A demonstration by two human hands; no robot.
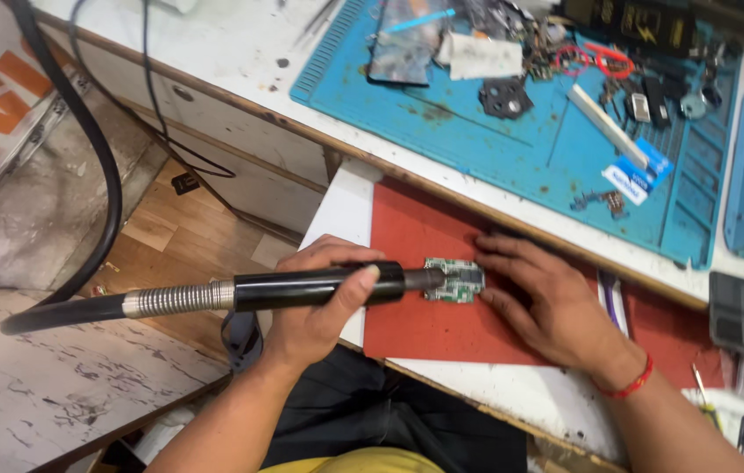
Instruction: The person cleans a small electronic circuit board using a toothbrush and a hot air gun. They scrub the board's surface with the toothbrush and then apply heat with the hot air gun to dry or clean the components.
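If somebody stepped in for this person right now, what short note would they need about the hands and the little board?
Left hand: wrapped around a black hot-air handpiece, its nozzle lying over the small green circuit board.
Right hand: flat on the red mat, fingers bracketing the board's far edge and steadying it.
Board: lies flat on the red mat at the front of the bench; the blue work mat behind carries loose parts and tools.
Done: board laid out and held, nozzle brought onto it.
Left: whether anything on the board has come loose cannot be told from this view.

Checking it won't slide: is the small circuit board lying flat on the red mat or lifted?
Flat: the circuit board lies on the red mat, right hand fingertips at its edge.
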